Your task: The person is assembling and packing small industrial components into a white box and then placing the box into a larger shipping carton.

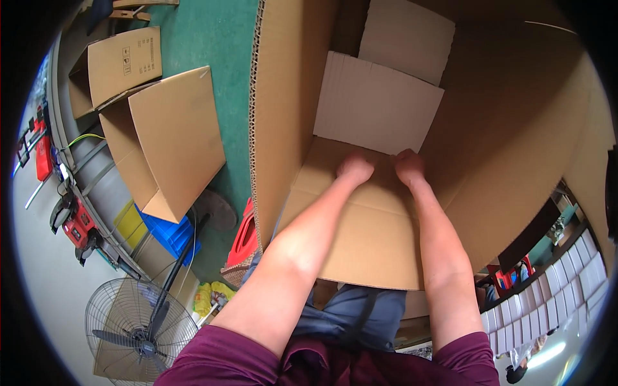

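Observation:
Both my arms reach into a large open brown cardboard box (370, 241). Inside, toward its far end, lie two pale pieces of cardboard, a nearer white one (380, 100) and a farther white one (409, 42) partly beneath or behind it. My left hand (356, 168) is closed, just below the near edge of the nearer white piece. Closed as well, my right hand (409, 167) is at that piece's lower right corner and overlaps it. The fingertips of both hands are hidden, so what they pinch, if anything, does not show.
Two open brown cartons (177, 128) stand at the left on the green floor (206, 38). A black wire fan (141, 331) is at lower left, near a blue bin (168, 235) and a red plastic item (243, 238). Stacked white boxes (553, 293) line the right.

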`<state>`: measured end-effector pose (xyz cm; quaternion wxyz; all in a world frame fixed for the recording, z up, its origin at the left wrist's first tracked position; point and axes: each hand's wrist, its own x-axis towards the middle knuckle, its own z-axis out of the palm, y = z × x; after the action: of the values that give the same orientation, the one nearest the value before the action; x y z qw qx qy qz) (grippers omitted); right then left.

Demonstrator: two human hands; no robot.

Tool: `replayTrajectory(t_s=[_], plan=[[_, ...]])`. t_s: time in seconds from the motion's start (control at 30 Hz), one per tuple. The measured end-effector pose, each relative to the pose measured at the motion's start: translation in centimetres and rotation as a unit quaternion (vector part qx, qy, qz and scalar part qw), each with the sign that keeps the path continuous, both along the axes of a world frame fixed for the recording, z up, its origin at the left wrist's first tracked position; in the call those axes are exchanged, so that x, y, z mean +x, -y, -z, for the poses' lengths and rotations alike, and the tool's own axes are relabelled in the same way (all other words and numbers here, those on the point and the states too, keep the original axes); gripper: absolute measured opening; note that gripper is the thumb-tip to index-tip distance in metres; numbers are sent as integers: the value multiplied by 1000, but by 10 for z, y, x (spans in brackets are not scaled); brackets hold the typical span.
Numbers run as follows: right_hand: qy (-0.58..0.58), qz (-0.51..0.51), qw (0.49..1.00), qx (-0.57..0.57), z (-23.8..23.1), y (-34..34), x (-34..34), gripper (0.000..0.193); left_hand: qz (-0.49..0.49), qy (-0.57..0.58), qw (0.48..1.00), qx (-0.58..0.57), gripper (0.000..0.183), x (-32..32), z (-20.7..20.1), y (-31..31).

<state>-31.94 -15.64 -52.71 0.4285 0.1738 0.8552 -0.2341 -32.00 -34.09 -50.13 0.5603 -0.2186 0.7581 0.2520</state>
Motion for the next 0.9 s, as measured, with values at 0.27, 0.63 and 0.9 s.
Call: replayTrajectory(t_s=[0.27,0.63,0.9], plan=[[59,52,996,-41,-48,19,4,40,-32,21,999,30,47,-28,-60,9],[97,88,990,-45,-127,44,-17,43,-3,-26,999,41,47,-21,-88,27],[-61,187,976,-94,-170,38,-17,37,35,-56,995,69,44,-37,-119,37]])
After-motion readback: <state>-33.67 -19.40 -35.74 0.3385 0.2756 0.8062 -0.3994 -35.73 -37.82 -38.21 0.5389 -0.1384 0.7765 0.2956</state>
